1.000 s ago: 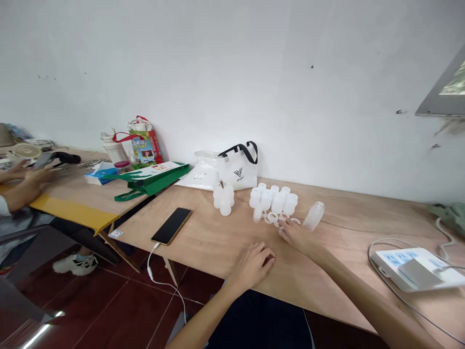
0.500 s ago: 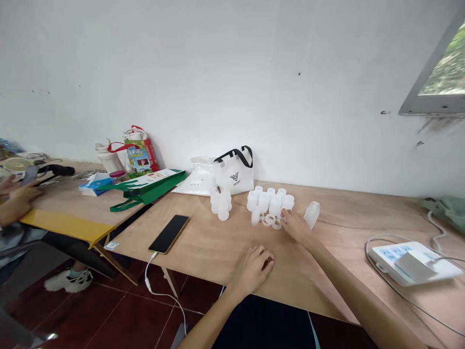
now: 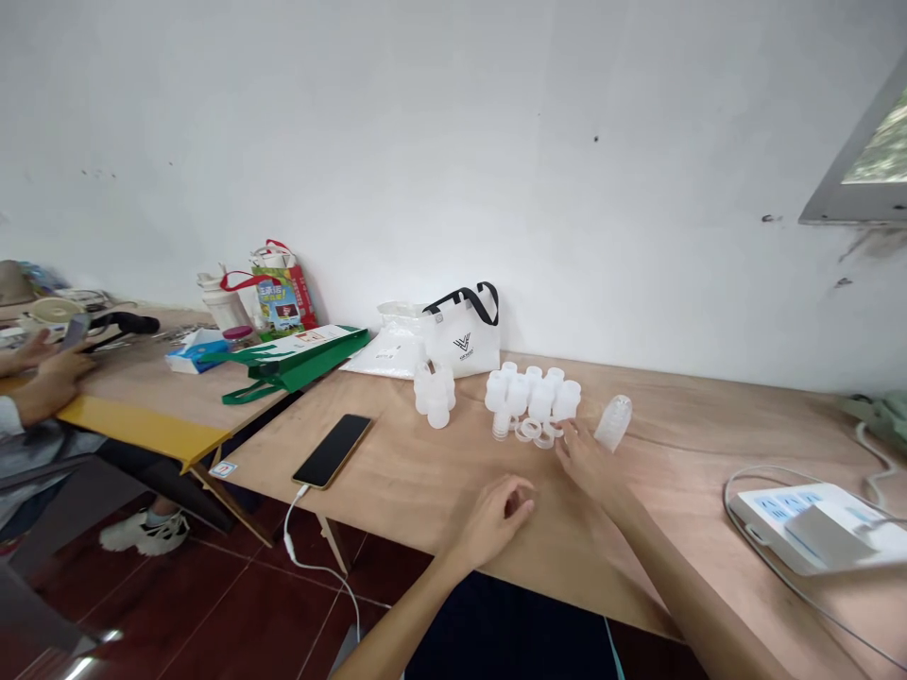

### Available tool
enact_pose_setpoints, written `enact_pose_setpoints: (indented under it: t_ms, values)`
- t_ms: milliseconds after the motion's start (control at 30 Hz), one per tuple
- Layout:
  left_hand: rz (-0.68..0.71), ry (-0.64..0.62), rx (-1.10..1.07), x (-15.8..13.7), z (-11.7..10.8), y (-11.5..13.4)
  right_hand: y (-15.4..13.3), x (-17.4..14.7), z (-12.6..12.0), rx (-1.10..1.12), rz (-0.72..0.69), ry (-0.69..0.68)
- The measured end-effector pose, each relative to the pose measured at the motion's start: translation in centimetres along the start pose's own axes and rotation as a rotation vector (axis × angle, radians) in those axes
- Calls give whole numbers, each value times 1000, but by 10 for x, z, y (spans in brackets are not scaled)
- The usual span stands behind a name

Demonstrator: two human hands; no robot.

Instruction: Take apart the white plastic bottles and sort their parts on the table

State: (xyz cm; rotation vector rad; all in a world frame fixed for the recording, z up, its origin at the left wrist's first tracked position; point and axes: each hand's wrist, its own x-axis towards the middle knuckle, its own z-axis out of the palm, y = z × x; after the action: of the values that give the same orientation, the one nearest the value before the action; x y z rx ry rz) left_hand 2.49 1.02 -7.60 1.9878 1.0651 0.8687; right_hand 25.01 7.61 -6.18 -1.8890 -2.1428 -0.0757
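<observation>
Loose rings: clear rings (image 3: 542,442) lie in a small heap just left of the right hand (image 3: 587,463), level with its fingertips; being flat and round, they show no long axis.
Nearer hand: the right, its fingertips at the heap's right edge. The left hand (image 3: 488,519) is well apart, leaving bare desk (image 3: 439,477) between itself and the heap, which is ahead and to its right.
Right hand's grip: fingers slightly bent and pointing away from the body; whether they pinch a ring, I cannot tell.
Left hand's grip: loosely curled on its side, a gap between thumb and fingers, nothing seen in it.
White jars: two rows of white jars (image 3: 540,401) stand upright just beyond the right fingertips.
Ribbed column: an upright clear ribbed column (image 3: 501,422), left of the right hand, past the rings.
Clear stack: a ribbed clear stack (image 3: 613,422) just ahead and right of the right hand, its long axis slanting away and rightward; standing or lying, I cannot tell.
Since one second ago: the right fingertips have shifted slightly rightward along the heap, uncovering more of it; the left hand's fingers are more curled.
</observation>
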Motion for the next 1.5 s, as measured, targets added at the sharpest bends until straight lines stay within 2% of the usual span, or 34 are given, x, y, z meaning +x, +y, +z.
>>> enact_pose_setpoints:
  t_ms: [100, 167, 267, 367, 467, 600, 700, 800, 900, 1000, 1067, 1133, 1200, 1300, 1433, 1500]
  values:
    - [-86, 172, -175, 4, -15, -1, 3, -4, 5, -15, -12, 9]
    - [-139, 343, -179, 4, -30, -2, 4, -10, 2, 28, -21, 14]
    - [-203, 606, -55, 7, -59, -7, 0, -29, -11, 211, -42, 72]
    - [-231, 811, 123, 20, -87, -16, -12, -54, -26, 411, -45, 122]
    - [-202, 898, 328, 46, -106, -28, -24, -72, -29, 564, -5, 65]
    - [-284, 784, 574, 76, -119, -45, -35, -74, -24, 687, 23, -20]
    - [-301, 769, 613, 80, -118, -50, -43, -68, -24, 772, -2, -81]
    - [-318, 853, 492, 65, -107, -42, -55, -62, -24, 867, -16, -108]
    - [-437, 906, 166, 39, -84, -21, -64, -58, -20, 928, 3, -88]
    - [-443, 774, -210, 20, -51, 1, -66, -58, -16, 947, -11, -77]
    - [-411, 555, -467, 15, -29, 14, -63, -59, -16, 972, -32, -147]
    - [-401, 462, -553, 13, -10, 23, -58, -62, -18, 997, -12, -196]
    - [-362, 385, -566, 12, 1, 30, -52, -65, -23, 1002, 36, -182]
    - [-301, 236, -531, 10, 4, 38, -44, -69, -34, 959, 35, -163]
    - [-227, 171, -483, 12, -10, 53, -38, -71, -51, 872, -10, -270]
    - [-191, 85, -555, 18, -14, 60, -35, -71, -56, 901, -22, -277]
